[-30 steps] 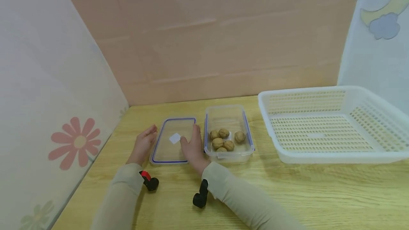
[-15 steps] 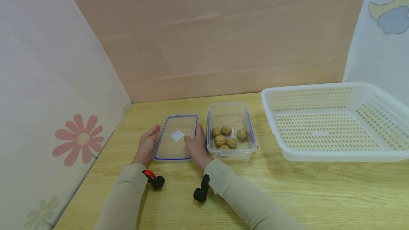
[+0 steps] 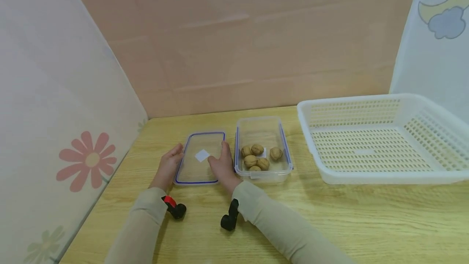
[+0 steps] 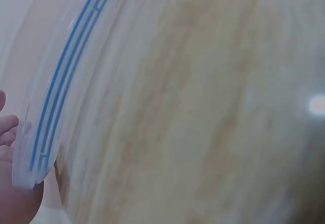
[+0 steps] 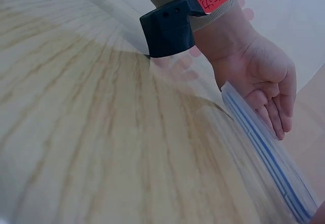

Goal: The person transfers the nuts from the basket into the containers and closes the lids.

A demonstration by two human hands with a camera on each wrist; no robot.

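Note:
A clear lid (image 3: 199, 166) with a blue seal and a white sticker lies flat on the wooden table (image 3: 329, 215). My left hand (image 3: 169, 165) holds its left long edge, and in the right wrist view the curled fingers (image 5: 269, 99) meet the lid's rim (image 5: 264, 148). My right hand (image 3: 221, 166) holds the right long edge with its thumb on top. Beside that hand stands an open clear container (image 3: 261, 133) holding several walnuts (image 3: 256, 159). The left wrist view is blurred and shows only the lid's blue-lined rim (image 4: 61, 82) and fingertips (image 4: 9, 132).
A large white slotted basket (image 3: 381, 109) stands at the right, close to the container. A peach wall runs behind, a flowered panel is on the left and a pale panel on the right. Bare wood lies in front of the basket.
Only the head view drifted a little. Both hands, the lid and the container keep their places.

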